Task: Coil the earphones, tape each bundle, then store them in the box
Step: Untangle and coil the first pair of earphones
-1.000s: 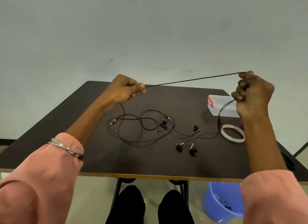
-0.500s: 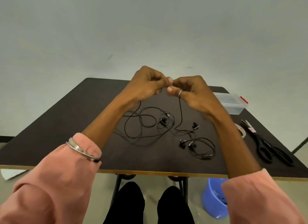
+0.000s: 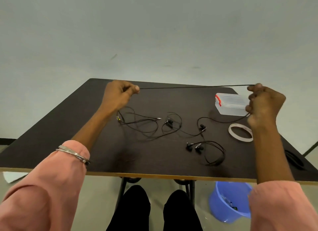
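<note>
1. Half a second ago both hands met pinched together above the middle of the counter; now they have drawn wide apart again, and the earphone cord [image 3: 194, 87] runs taut between them, much as it did a second ago.
2. That cord's long axis lies nearly level, left to right, above the far edge of the counter [image 3: 86, 155]. The left hand [image 3: 118, 96] nips one end with closed fingers [image 3: 136, 88]; the right hand [image 3: 265, 103] is fisted on the other, and slack drops from it to an earbud [image 3: 202, 127] on the counter.
3. Two further earphones lie loose: a tangle [image 3: 146, 125] under the left hand, a rough coil [image 3: 210, 151] nearer the right.
4. Beside the right hand sit the clear box [image 3: 230, 104], lid on, and the tape roll [image 3: 240, 132]; that hand is nearer both.
5. Likely next: bringing the hands together to lay another loop.
</note>
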A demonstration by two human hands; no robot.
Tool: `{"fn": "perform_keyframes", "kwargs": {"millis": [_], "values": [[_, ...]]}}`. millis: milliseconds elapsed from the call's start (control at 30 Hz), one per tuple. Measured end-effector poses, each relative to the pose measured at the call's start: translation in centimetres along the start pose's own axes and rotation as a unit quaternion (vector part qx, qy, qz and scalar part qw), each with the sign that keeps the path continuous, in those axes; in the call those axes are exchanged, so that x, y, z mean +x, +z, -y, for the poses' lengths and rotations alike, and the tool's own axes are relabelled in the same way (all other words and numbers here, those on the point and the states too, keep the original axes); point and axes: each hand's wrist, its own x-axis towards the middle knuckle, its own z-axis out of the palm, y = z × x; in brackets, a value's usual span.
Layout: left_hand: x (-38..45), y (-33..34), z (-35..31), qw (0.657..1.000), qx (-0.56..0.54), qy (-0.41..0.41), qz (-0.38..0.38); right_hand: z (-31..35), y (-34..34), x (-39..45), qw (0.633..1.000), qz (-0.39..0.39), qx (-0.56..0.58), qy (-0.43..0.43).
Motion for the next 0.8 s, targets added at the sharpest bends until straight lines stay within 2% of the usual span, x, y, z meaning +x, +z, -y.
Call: {"fn": "perform_keyframes", "kwargs": {"millis": [67, 133, 167, 233, 267, 300, 367, 433, 467, 600, 700, 800], "values": [[0.1, -0.2, 0.2, 1.000, -0.006, 0.006, -0.026, -1.1, -0.8, 0.5, 0.995, -0.012, -0.098, 0.014], [0.2, -0.1, -0.2, 0.999, -0.028, 0.010, -0.031, -2.1, -1.3, 0.8, 0.969, 0.025, -0.244, 0.014], [0.3, 0.2, -0.6, 0.999, -0.039, 0.012, -0.027, -2.2, -1.2, 0.9, 0.939, 0.059, -0.340, 0.006], [0.3, 0.7, -1.7, 0.998, -0.060, 0.023, -0.012, -1.2, -0.2, -0.1, 0.843, 0.137, -0.520, -0.014], [0.4, 0.9, -2.3, 0.997, -0.066, 0.034, -0.006, -0.3, 0.6, -1.0, 0.809, 0.173, -0.560, -0.032], [0.4, 1.1, -3.0, 0.997, -0.065, 0.048, -0.004, 0.5, 1.5, -1.8, 0.800, 0.215, -0.556, -0.065], [0.9, 1.6, -4.3, 0.996, -0.042, 0.081, -0.002, 2.1, 3.7, -3.8, 0.825, 0.323, -0.444, -0.137], [1.3, 1.9, -5.2, 0.993, 0.000, 0.116, 0.006, 2.9, 6.3, -6.0, 0.848, 0.418, -0.291, -0.146], [1.6, 2.0, -5.6, 0.991, 0.022, 0.134, 0.014, 2.9, 7.7, -6.9, 0.852, 0.442, -0.243, -0.142], [2.5, 1.8, -6.2, 0.983, 0.064, 0.161, 0.064, 3.1, 12.0, -8.2, 0.870, 0.415, -0.187, -0.189], [2.9, 0.8, -5.5, 0.989, 0.001, 0.116, 0.091, 3.2, 12.6, -6.8, 0.897, 0.401, -0.127, -0.136], [3.0, -0.4, -4.2, 0.988, -0.010, 0.093, 0.121, 3.4, 11.6, -4.6, 0.896, 0.328, -0.210, -0.212]]}}
